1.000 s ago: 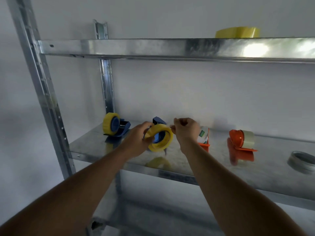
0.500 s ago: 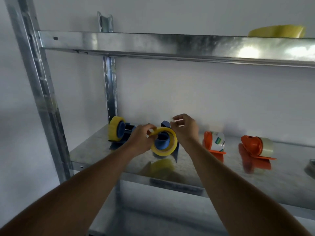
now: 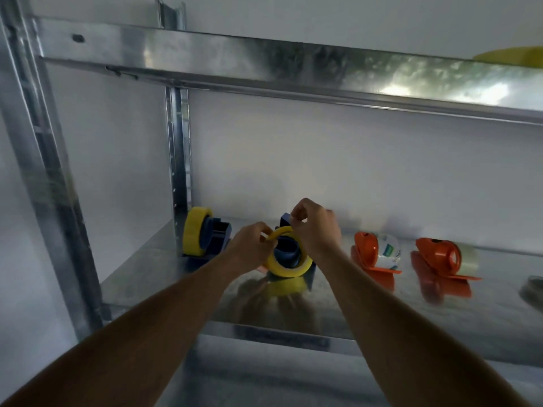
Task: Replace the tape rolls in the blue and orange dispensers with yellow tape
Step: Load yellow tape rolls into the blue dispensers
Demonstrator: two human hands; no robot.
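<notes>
While the yellow tape roll (image 3: pixel 286 267) sits around the hub of the middle blue dispenser (image 3: pixel 289 252) on the metal shelf (image 3: pixel 176 277), the left hand (image 3: pixel 249 249) pinches its upper rim and the right hand (image 3: pixel 316 230) pinches the top. Right of that dispenser stand two orange dispensers (image 3: pixel 365 249); left, another yellow-loaded blue one (image 3: pixel 202 236).

The shelf (image 3: pixel 182 277) under both hands is galvanised sheet metal, glossy enough to mirror what stands on it. The yellow tape roll (image 3: pixel 289 267) between the hands looks smooth and slightly shiny. The blue dispenser (image 3: pixel 286 252) behind it is matt plastic. Right of the right hand, the orange dispensers (image 3: pixel 364 248) are glossy plastic, probably carrying clear film rolls.
</notes>
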